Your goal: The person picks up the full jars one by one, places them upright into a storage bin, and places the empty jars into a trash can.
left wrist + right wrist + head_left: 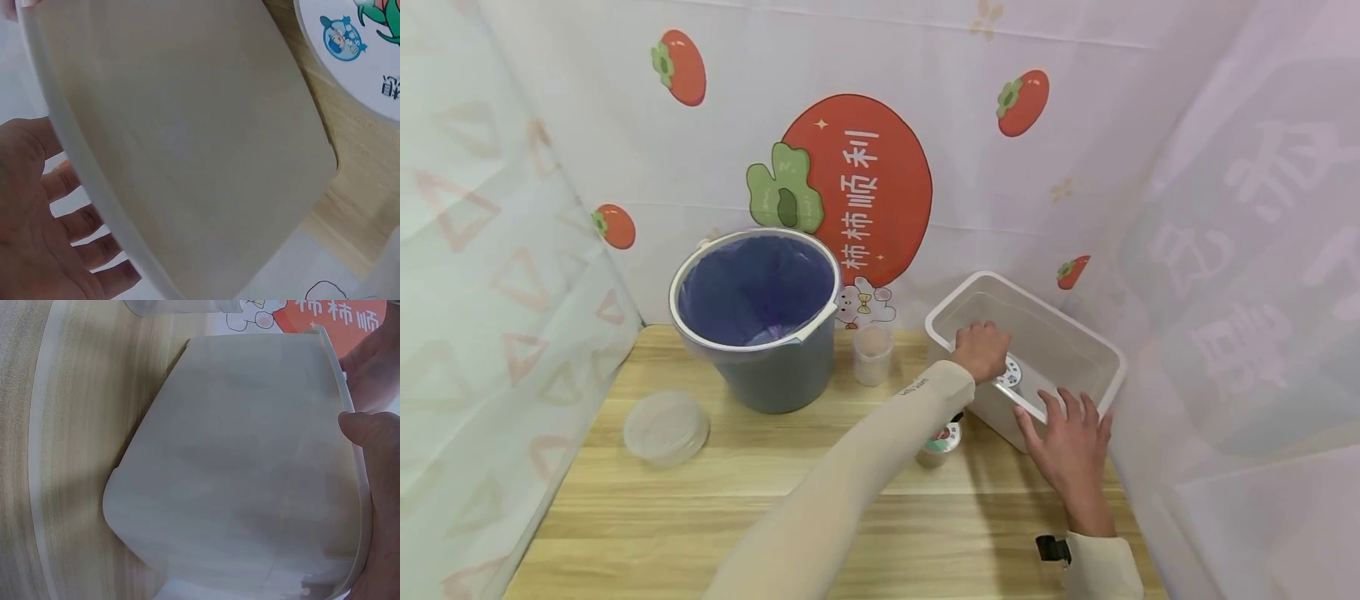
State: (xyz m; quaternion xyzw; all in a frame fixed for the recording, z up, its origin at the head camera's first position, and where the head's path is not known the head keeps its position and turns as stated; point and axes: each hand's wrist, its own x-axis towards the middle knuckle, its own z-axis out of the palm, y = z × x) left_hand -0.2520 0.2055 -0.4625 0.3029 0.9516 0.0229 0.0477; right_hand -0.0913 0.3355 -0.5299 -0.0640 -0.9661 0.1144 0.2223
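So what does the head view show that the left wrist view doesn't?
Only the head view shows the grey bucket with its purple liner, the clear lid, the small clear cup and the right hand resting on the bin's near rim. Only the left wrist view shows the left hand's fingers spread open behind the bin wall. Both show the white plastic bin, the left hand and a printed container top.

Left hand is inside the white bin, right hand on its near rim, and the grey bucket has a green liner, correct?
Not quite. The head view shows the grey bucket has a purple liner. The left hand is inside the white bin, and the right hand is on its near rim.
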